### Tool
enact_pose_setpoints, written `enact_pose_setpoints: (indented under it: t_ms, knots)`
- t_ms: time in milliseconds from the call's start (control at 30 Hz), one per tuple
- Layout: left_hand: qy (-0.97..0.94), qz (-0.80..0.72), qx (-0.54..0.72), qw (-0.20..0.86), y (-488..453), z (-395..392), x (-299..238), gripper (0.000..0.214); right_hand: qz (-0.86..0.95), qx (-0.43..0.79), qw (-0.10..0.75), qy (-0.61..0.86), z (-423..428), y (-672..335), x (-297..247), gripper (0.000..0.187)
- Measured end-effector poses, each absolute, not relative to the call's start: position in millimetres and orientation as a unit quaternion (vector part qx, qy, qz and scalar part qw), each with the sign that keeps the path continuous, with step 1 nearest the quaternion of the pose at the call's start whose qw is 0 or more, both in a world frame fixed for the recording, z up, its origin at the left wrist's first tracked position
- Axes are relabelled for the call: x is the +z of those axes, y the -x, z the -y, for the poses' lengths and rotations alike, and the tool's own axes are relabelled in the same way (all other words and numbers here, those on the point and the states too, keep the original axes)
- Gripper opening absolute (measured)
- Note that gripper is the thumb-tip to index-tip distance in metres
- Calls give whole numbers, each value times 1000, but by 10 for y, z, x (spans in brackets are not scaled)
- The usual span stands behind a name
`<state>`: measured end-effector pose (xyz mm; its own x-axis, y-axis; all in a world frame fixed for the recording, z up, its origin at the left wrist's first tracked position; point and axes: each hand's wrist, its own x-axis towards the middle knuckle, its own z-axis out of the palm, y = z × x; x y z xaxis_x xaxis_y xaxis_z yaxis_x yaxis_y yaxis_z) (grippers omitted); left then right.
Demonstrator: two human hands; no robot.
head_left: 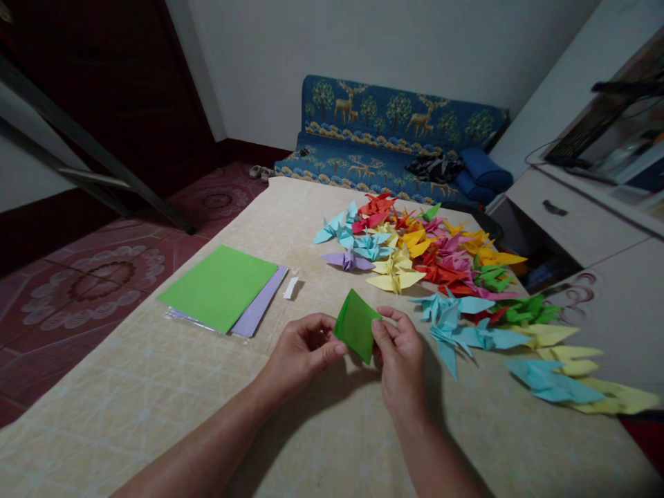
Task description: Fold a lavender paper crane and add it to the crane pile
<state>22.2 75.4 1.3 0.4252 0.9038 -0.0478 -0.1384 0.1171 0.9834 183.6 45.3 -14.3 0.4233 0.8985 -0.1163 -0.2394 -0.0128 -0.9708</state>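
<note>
Between my hands, a little above the table, is a green folded paper [357, 326] in a diamond shape. My left hand [311, 342] pinches its lower left edge between thumb and fingers. On the other side, my right hand [399, 346] grips the right corner, thumb in front and fingers partly hidden behind. Left of my hands lies a stack of square green paper [220, 287], with purple paper [259, 304] and a clear wrapper showing under it. Many folded paper cranes in several colours cover the right side, among them a purple crane [347, 260] and a light blue crane [450, 325].
A small white scrap [291, 288] lies beside the paper stack on the patterned tablecloth [155, 401]. Beyond the table stands a blue sofa [384, 131] with a deer print. A white cabinet [581, 214] is at the right, and a metal ladder [98, 145] leans at the left.
</note>
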Motion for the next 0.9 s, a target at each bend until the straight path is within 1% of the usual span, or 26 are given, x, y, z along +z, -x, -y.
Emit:
enact_pose_setpoints:
  t_ms: [133,367,533,567,600,667,733,800,900]
  knots:
    - [-530,-368,398,652,-218,-752,36,35,303,444,637,553,-460,-1842,-156,40]
    - [-528,-374,390,655,-232,-759,73,35,302,465,631,542,-441,-1804,-117,46]
    - [-507,-371,394,671,-237,-781,24,28,378,465,594,536,-417,-1739,-123,35]
    - [-505,-383,394,666,-235,-791,11,27,409,444,589,536,-412,-1731,-122,35]
    - [-508,-398,395,654,-231,-802,0,24,450,405,585,539,-406,-1727,-116,39]
    - [-533,-424,397,615,-217,-822,-13,17,554,285,564,542,-391,-1727,-84,56]
    - [-575,-438,392,569,-197,-834,-15,12,663,165,507,525,-373,-1734,-34,69]
    - [-619,-443,378,527,-176,-834,-9,11,742,92,445,492,-360,-1748,18,70]
    - [-670,-451,353,471,-145,-827,6,12,785,44,402,470,-368,-1800,67,58]
